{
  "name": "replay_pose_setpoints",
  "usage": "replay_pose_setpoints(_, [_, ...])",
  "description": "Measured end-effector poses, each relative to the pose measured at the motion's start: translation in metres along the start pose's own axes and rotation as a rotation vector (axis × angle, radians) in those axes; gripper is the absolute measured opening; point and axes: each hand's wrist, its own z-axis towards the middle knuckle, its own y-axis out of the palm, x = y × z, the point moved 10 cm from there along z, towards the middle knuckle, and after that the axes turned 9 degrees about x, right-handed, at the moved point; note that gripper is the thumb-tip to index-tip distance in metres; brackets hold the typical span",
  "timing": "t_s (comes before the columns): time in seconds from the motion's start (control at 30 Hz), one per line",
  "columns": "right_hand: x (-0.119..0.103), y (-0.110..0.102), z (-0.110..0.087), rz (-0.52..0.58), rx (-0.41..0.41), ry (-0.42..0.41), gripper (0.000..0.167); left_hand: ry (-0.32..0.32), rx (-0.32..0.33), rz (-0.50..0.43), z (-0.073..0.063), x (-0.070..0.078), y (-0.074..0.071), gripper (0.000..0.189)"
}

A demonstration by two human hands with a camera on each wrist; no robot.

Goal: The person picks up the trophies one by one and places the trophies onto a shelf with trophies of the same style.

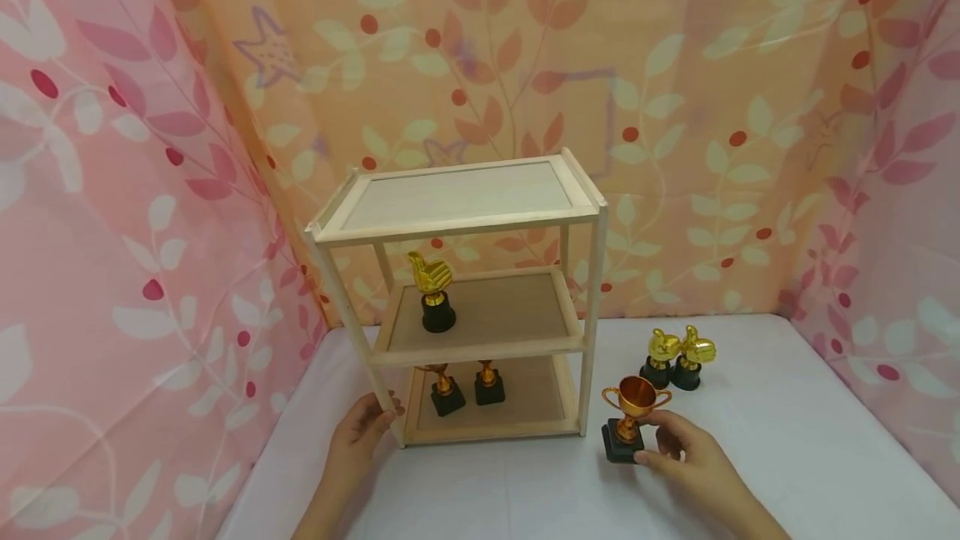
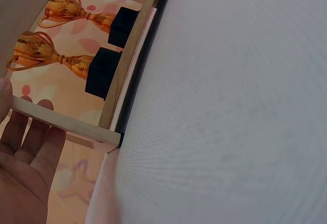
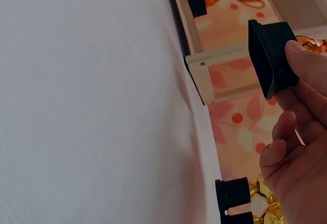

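Trophy (image 1: pixel 628 425) pinched in the right hand (image 1: pixel 693 450), beside a wooden shelf (image 1: pixel 465 194); left hand (image 1: pixel 358 433) grips the shelf's post (image 1: pixel 347 307). Two similar trophies (image 1: pixel 447 397) stand on the bottom level.

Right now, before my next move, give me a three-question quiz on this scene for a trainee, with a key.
1. True or false: the left hand grips the left front post of the wooden rack.
2. How many gold thumbs-up trophies show in the head view, and where?
3. What does the right hand hold?
A) a gold thumbs-up trophy
B) a copper-coloured cup trophy
C) nothing

Key:
1. True.
2. Three: one on the middle shelf, two on the white surface right of the rack.
3. B.
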Motion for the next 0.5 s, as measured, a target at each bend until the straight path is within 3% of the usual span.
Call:
replay_pose_setpoints(0.33, [-0.012, 0.013, -0.001, 0.051, -0.033, 0.018, 0.043, -0.002, 0.018, 0.013, -0.001, -0.001, -0.001, 0.03])
replay_pose_setpoints(0.5, [-0.024, 0.022, -0.002, 0.08, -0.047, -0.015, 0.043, -0.009, 0.017, 0.014, 0.0, -0.002, -0.001, 0.032])
